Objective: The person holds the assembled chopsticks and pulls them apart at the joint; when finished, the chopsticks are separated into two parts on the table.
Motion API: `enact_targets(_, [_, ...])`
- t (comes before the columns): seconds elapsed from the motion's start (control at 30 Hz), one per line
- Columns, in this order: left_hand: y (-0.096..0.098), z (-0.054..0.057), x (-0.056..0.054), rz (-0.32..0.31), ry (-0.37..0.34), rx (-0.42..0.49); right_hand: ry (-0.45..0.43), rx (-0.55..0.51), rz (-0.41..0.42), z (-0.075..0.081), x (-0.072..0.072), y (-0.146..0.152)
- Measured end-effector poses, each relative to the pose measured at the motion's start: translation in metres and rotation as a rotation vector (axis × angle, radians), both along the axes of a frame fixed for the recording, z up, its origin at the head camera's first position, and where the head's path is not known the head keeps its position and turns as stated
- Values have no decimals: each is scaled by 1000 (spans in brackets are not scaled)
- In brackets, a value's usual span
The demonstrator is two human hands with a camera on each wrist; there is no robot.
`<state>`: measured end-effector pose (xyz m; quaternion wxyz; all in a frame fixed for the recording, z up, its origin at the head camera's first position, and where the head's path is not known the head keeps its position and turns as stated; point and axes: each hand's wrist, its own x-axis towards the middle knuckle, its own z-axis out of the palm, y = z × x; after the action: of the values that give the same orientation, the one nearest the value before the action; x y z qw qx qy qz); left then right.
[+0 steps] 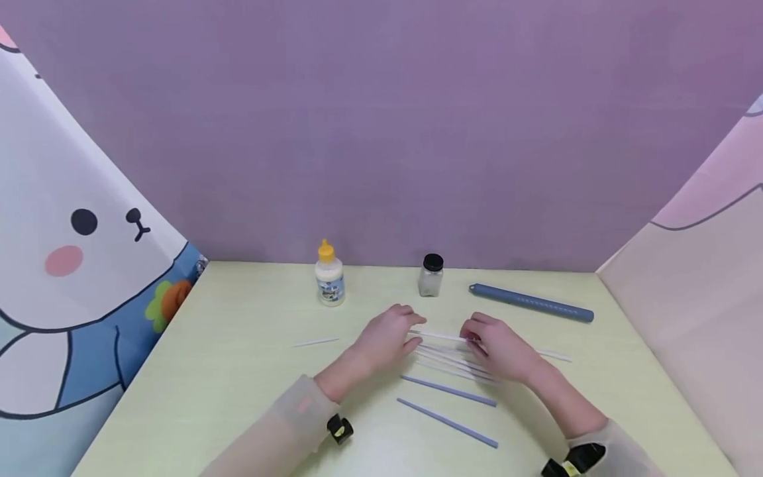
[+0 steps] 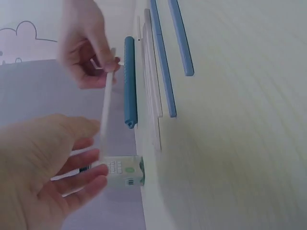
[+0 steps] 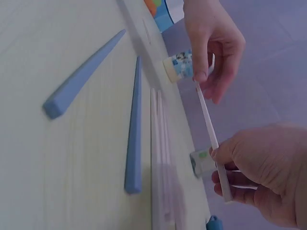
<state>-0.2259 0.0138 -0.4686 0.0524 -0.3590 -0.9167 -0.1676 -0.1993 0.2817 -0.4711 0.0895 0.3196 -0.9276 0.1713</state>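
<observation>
My right hand point(image 1: 503, 348) pinches a white chopstick point(image 3: 208, 120) near its thicker end, above the table. My left hand point(image 1: 387, 338) is at the other end, with that end between its thumb and fingers, which are spread apart in the left wrist view. Several more white chopsticks point(image 1: 444, 361) lie side by side under the hands, partly covered by the right hand in the head view. Closer to me are two blue chopsticks, one nearer the white ones point(image 1: 450, 391) and one farther forward point(image 1: 447, 423).
A white bottle with a yellow nozzle point(image 1: 330, 281) stands at the back left. Right of it is a small clear jar with a black lid point(image 1: 431, 281). A blue-grey rod point(image 1: 533, 303) lies at the back right. A thin white stick point(image 1: 316, 342) lies left of the hands.
</observation>
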Motion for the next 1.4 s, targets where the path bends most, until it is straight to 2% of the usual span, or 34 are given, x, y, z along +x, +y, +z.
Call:
enact_targets(0.1, [1,5,2,-31,51,22,5,-14,51,8,-1,-8])
enact_targets(0.23, [0,8,6,-92,57,33,-20,-32,114,16,1,-17])
enact_targets(0.37, [0,8,8,-123,-10,31,-62,-50,155,21,3,-23])
enact_targets(0.5, [-1,6,11,-119,-91,17,-136,-58,172,25,6,-26])
enact_targets(0.6, [-4,7,13,-113,-118,0,-152,-34,178,27,7,-30])
enact_targets(0.77, [-9,8,16,-113,-107,-102,-117,0,227,29,5,-36])
enact_targets(0.87, [-12,7,17,-120,-74,-160,-112,14,258,29,4,-39])
enact_targets(1.0, [-15,6,16,-138,-42,-171,-87,27,277,28,3,-39])
enact_targets(1.17, [-16,7,14,-161,-45,-164,-58,33,289,27,0,-36])
enact_targets(1.4, [-19,11,15,-165,-10,-214,-30,44,316,28,-2,-35])
